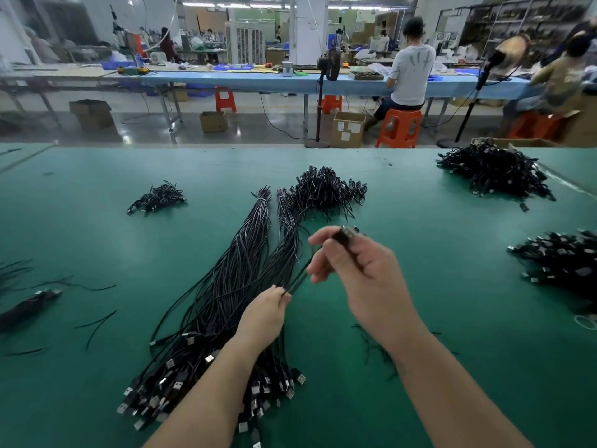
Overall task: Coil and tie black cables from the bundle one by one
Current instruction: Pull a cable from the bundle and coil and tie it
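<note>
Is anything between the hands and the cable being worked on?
No. The right hand grips the cable near its plug end; the left hand pinches it lower down, just above the bundle.

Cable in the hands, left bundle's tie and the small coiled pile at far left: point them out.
cable [298,279], head view, strand between hands
bundle tie [262,200], head view, band near top
small coiled pile [158,198], head view, middle

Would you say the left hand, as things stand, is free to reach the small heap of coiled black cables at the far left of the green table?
Probably not yet: the left hand pinches a black cable strand that the right hand also holds. The green table between it and the small heap looks unobstructed.
</note>
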Available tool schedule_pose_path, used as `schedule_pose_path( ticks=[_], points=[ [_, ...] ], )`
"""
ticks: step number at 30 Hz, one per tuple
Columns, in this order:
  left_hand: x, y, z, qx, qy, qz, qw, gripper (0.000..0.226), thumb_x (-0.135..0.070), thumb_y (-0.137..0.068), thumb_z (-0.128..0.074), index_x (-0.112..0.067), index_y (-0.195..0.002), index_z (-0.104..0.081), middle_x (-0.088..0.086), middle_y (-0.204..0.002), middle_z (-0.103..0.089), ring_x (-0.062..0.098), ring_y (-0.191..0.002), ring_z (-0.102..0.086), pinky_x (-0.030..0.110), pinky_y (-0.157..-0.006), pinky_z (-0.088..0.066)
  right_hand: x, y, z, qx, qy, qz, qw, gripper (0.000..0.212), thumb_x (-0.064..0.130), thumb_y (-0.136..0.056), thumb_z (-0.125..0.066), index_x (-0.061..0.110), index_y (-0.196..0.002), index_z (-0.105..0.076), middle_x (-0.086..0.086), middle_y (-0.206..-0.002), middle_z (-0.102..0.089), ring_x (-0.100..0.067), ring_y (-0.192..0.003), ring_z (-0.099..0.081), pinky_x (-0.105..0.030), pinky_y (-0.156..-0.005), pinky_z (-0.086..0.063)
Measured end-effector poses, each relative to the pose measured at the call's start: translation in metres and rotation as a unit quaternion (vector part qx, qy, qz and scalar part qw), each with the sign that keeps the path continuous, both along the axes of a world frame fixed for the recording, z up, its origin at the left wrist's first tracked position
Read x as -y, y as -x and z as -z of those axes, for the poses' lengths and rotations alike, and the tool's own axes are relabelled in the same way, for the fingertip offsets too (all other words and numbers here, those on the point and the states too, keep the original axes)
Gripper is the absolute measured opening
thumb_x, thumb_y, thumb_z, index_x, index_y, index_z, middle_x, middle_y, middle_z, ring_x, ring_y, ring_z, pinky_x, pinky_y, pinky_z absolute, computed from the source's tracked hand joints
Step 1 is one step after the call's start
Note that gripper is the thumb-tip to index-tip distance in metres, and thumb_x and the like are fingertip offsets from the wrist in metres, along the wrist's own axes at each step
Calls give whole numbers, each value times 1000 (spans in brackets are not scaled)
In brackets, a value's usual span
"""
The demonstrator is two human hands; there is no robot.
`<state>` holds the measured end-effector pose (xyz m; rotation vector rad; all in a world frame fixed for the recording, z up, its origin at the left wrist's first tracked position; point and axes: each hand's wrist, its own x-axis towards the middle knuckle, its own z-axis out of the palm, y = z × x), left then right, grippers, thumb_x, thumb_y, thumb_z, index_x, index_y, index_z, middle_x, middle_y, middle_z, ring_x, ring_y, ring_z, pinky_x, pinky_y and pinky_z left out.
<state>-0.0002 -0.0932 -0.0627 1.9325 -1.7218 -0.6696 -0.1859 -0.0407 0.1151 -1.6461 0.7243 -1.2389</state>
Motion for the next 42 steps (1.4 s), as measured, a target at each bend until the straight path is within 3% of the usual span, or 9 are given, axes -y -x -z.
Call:
schedule_pose_path(
  ticks=[9, 13, 18, 22, 25, 30, 33, 38, 42],
  points=[
    [-19, -20, 7, 37, 43, -22, 998, 29, -33, -108, -38, -20, -110, -65, -13, -101, -60, 14, -109, -55, 39, -97, -46, 18, 30, -70, 190, -4, 19, 982, 22, 31, -87, -59, 19, -99, -73, 2, -72, -69, -11, -68, -63, -23, -65, -53],
    [-29, -29, 7, 40, 29, -19, 999, 27, -10, -102, -47, -22, -115, -67, -14, -107, -60, 16, -117, -54, 38, -105, -44, 33, 44, -88, 219, 25, 54, 974, 21, 32, -93, -59, 19, -101, -74, 4, -66, -62, -11, -63, -55, -24, -61, -48],
    [-30, -33, -19, 7, -10, -97, 995, 58, 10, -87, -42, -23, -127, -68, -3, -124, -65, 25, -109, -61, 38, -93, -56, 41, 51, -86, 100, -25, 102, 989, 22, 34, -97, -57, 23, -99, -76, 12, -57, -49, -7, -54, -41, -19, -55, -41],
    [-21, -22, -63, -55, 60, -113, 990, 62, 17, -85, -41, -19, -127, -68, 0, -122, -68, 18, -77, -67, 17, -57, -52, 45, 42, -66, -10, -120, 85, 989, 21, 28, -97, -57, 16, -104, -73, 12, -56, -51, -6, -52, -42, -21, -58, -40],
    [-19, -4, -107, -128, 106, -81, 983, 54, 11, -88, -41, -20, -122, -70, -15, -108, -70, -5, -74, -60, 8, -64, -50, 48, 36, -51, -54, -155, 72, 984, 22, 26, -101, -55, 13, -106, -72, 10, -55, -46, -7, -51, -41, -24, -59, -38],
    [-27, 39, -164, -382, 69, 69, 919, 24, -19, -105, -48, -18, -112, -71, -4, -100, -77, 15, -91, -75, 28, -82, -60, 44, 28, -34, -108, -152, 84, 979, 22, 36, -100, -56, 25, -105, -75, 6, -55, -42, -16, -57, -36, -34, -62, -33],
    [-30, 61, -175, -387, 51, 118, 913, 24, -25, -107, -47, -15, -109, -69, -1, -97, -78, 22, -87, -76, 35, -82, -61, 41, 22, -30, -138, -130, 92, 978, 31, 41, -99, -57, 17, -103, -76, -6, -70, -63, -17, -67, -52, -31, -66, -46],
    [-33, 74, -171, -372, 43, 126, 918, 31, -18, -109, -43, -11, -90, -66, 3, -72, -69, 17, -57, -58, 28, -57, -46, 41, 24, -25, -147, -118, 67, 980, 42, 35, -102, -52, -3, -110, -68, -12, -68, -55, -23, -59, -51, -28, -60, -43],
    [-35, 72, -170, -386, 36, 132, 912, 35, -17, -107, -45, -12, -86, -73, 6, -71, -70, 13, -52, -46, 20, -49, -36, 42, 29, -20, -152, -135, 69, 977, 35, 36, -106, -43, 20, -119, -71, 6, -82, -61, 12, -57, -59, -2, -54, -41]
  ],
)
